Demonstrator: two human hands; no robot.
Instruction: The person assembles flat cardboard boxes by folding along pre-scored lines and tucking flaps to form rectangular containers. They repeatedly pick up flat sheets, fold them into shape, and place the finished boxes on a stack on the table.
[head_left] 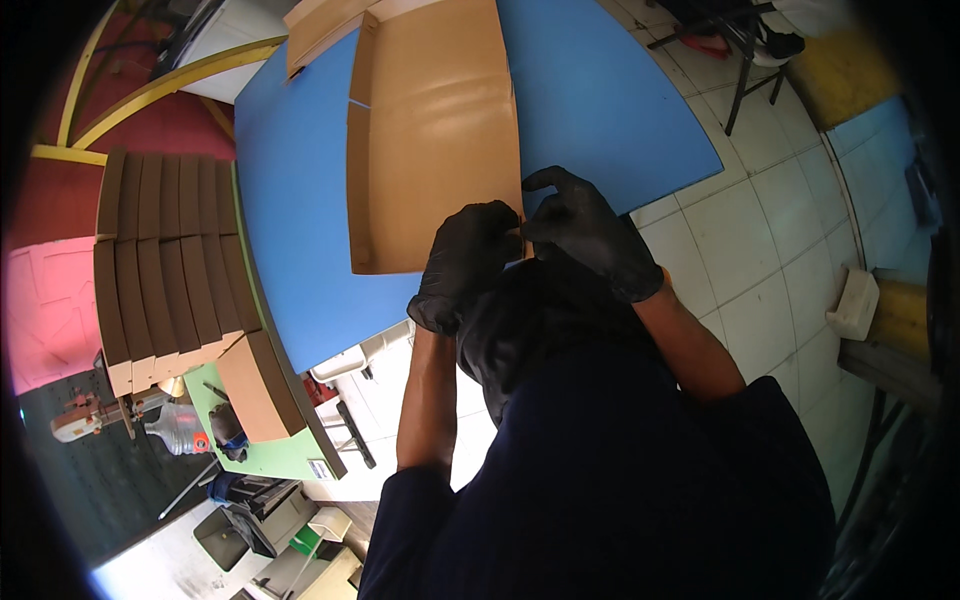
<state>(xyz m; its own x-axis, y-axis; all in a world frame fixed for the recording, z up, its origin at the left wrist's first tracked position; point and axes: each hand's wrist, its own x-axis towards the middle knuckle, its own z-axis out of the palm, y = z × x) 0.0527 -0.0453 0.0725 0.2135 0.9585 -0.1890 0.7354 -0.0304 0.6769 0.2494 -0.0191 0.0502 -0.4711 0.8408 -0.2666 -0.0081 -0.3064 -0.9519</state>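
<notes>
Mid-frame, both black-gloved hands pinch the near corner of the flat cardboard box on the blue table: left hand, right hand. Folded boxes stacked at left.

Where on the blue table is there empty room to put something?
The blue table is bare right of the flat cardboard box, and left of it toward the stacked brown boxes. It is crowded at the near edge, where both hands pinch the cardboard.

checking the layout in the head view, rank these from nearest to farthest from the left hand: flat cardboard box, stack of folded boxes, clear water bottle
From the left hand:
1. Flat cardboard box, on the blue table; the fingers touch its near edge.
2. Stack of folded boxes, off to the left on the green table.
3. Clear water bottle, lower left, beyond the stack.
</notes>
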